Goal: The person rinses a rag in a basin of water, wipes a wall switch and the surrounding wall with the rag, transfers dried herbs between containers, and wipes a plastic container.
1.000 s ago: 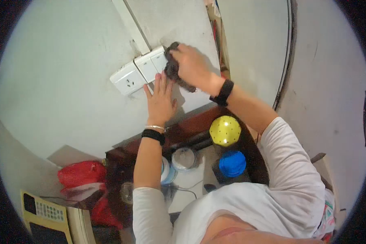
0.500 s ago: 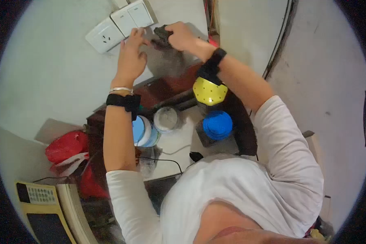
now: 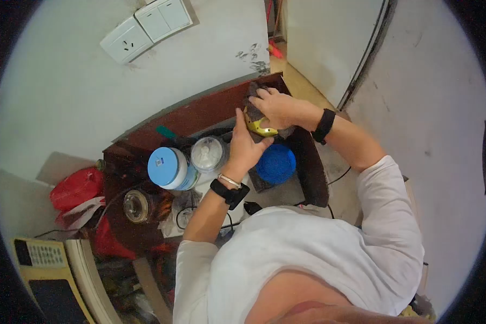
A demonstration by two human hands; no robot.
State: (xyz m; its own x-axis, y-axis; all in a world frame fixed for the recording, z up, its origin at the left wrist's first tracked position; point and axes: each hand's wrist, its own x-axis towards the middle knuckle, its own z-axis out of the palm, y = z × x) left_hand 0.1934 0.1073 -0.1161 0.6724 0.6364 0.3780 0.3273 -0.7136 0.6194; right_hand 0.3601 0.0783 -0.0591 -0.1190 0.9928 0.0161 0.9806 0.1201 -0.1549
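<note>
My right hand [image 3: 275,107] is closed on a dark grey cloth [image 3: 258,89], which it presses over the top of a yellow container [image 3: 263,128] with dark dots. My left hand [image 3: 245,148] is around the near-left side of that container, its fingers up one side and its thumb across the front. Most of the container is hidden behind both hands. Just below it is a container with a blue lid [image 3: 276,163]. To the left of my left hand are a clear-lidded jar [image 3: 208,154] and a white tub with a light blue lid [image 3: 163,166].
A brown cabinet [image 3: 210,110] with a raised back edge holds the containers. A glass jar [image 3: 136,206] and cables are at its left. White switches and a socket [image 3: 126,41] are on the wall. A red bag [image 3: 76,189] and a microwave [image 3: 48,270] stand left.
Both hands have come down from the wall to the yellow container, the right one bringing the cloth. The left hand has moved right and taken hold of the container. Dark smudges on the wall are uncovered.
</note>
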